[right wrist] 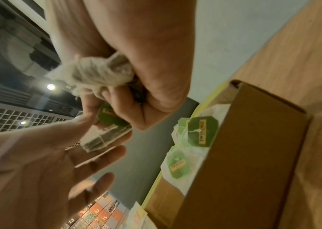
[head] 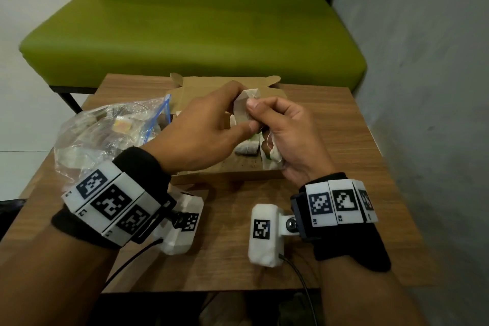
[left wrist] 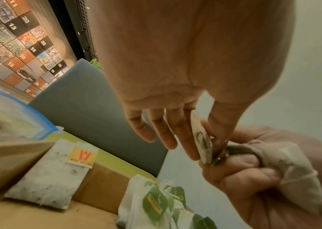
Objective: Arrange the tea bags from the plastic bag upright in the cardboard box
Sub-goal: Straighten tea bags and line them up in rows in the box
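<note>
Nearest, above the brown wood-grain worktop (head: 344,246), both hands meet over the open brown cardboard box (head: 227,174). The right hand (head: 288,137) is clenched round a crumpled bunch of pale paper tea bags (left wrist: 293,170), one green tag showing. The left hand (head: 195,130) pinches one flat pale tea bag (head: 242,110) between thumb and forefinger, its other fingers straight. Inside the box lean green-tagged white tea bags (right wrist: 193,133), seemingly upright. Left of the box lies the clear crinkled plastic bag (head: 100,135) with a blue zip. Beyond stands a green padded bench (head: 185,34).
</note>
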Demonstrator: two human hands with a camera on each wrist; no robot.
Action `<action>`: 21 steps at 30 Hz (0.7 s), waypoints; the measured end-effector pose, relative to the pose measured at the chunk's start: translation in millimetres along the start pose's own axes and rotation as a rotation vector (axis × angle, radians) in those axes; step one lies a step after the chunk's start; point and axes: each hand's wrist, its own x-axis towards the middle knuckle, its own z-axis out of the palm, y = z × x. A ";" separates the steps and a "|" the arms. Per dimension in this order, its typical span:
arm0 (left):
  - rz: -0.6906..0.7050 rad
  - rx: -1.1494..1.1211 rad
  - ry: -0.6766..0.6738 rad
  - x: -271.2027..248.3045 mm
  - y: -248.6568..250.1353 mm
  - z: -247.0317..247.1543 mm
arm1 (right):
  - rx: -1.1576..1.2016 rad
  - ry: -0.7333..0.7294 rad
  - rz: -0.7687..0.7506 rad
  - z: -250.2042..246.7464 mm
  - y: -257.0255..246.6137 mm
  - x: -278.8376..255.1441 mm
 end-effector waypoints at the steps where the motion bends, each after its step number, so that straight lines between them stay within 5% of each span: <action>1: 0.023 0.019 0.005 -0.5 -0.6 1.9 | 0.006 0.000 0.003 1.3 0.4 0.4; 10: 0.132 0.314 0.082 3.0 -15.1 -4.5 | 0.077 -0.060 0.087 0.4 -14.0 -6.3; 15: 0.042 0.155 0.047 3.7 -16.1 -0.2 | 0.204 -0.184 0.063 -0.3 -22.2 -10.3; 21: -0.108 -0.184 -0.029 1.5 -11.9 -4.9 | 0.139 -0.097 0.049 -1.7 -19.6 -10.1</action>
